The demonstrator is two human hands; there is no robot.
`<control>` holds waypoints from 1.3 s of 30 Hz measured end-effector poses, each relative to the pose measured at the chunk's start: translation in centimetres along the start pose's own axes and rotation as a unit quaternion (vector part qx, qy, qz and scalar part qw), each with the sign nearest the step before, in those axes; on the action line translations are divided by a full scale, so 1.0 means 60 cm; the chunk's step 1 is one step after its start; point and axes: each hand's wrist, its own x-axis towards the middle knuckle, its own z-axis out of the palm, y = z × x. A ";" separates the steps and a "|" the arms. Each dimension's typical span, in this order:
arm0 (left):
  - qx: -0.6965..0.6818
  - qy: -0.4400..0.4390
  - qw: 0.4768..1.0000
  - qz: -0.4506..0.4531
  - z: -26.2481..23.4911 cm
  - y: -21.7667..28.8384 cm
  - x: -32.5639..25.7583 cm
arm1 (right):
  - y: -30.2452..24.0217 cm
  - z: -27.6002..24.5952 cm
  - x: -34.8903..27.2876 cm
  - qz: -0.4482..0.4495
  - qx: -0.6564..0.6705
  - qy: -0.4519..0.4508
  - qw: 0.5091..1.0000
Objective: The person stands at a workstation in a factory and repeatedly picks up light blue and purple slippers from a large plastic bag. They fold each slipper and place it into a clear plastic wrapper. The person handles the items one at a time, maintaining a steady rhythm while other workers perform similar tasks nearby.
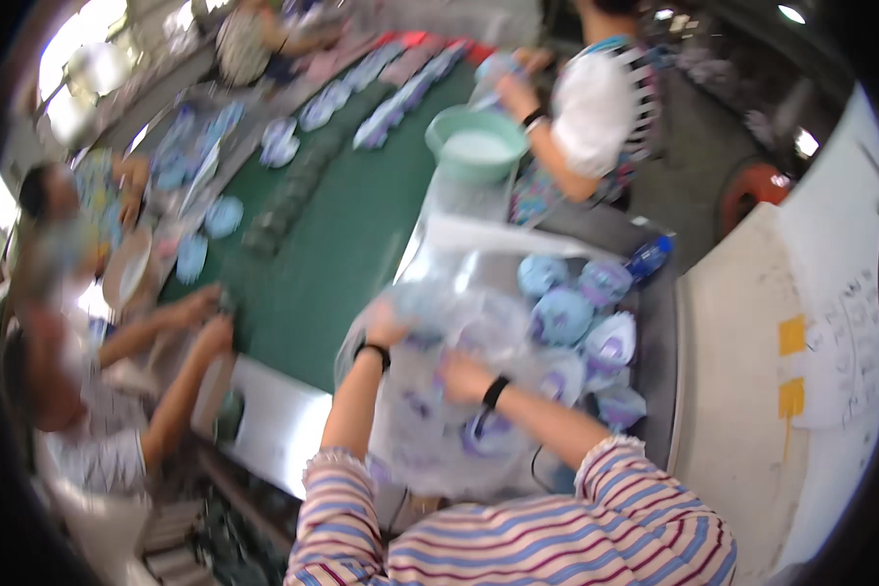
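Note:
A large clear plastic bag (410,459) lies in front of me on the metal-topped table, with several white-and-purple pieces showing through it. My left hand (388,324) is closed on the bag's far left part, beside a pale bluish piece blurred by motion. Nearer and to the right, my right hand (464,378) has its fingers drawn together on the bag's plastic; their tips are smeared. Right of the bag sit several rounded light-blue and purple pieces (562,314), cupped in shape. I cannot make out their exact kind.
A green conveyor belt (361,234) runs away to the far left, bearing rows of blue and purple pieces. A mint-green basin (477,146) stands beyond my table, near a co-worker (596,107). Another person works at left. A blue bottle (649,256) lies at the table's right edge.

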 end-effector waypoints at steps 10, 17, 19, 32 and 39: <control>0.169 -0.052 0.981 0.074 0.183 0.105 -0.022 | 0.082 -0.022 -0.042 0.057 0.182 0.099 0.977; 0.285 -0.009 0.913 0.290 0.010 0.130 -0.110 | 0.122 -0.058 -0.088 0.018 0.266 0.405 0.874; 0.224 -0.165 0.948 0.154 -0.059 0.236 -0.167 | 0.134 -0.070 -0.095 -0.005 0.280 0.338 0.899; -0.618 -0.132 0.767 -0.112 -0.131 0.255 -0.311 | -0.004 -0.093 -0.191 0.053 0.971 0.023 0.230; -0.577 -0.005 0.808 -0.119 -0.140 0.251 -0.339 | 0.009 -0.076 -0.210 0.005 0.915 0.038 0.402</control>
